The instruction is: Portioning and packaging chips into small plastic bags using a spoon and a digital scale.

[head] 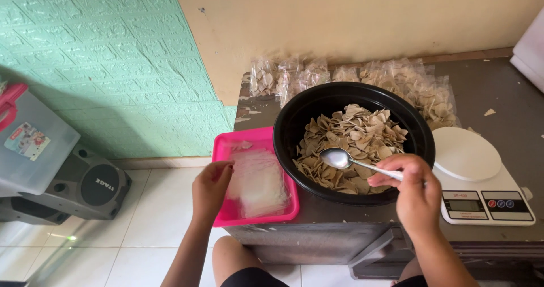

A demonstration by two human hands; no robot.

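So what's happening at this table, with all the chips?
A person sits at a table. The right hand holds a spoon over a black bowl of dry chips. The left hand reaches into a pink tray of clear bags. A white scale sits beside the bowl, filled packets behind it.
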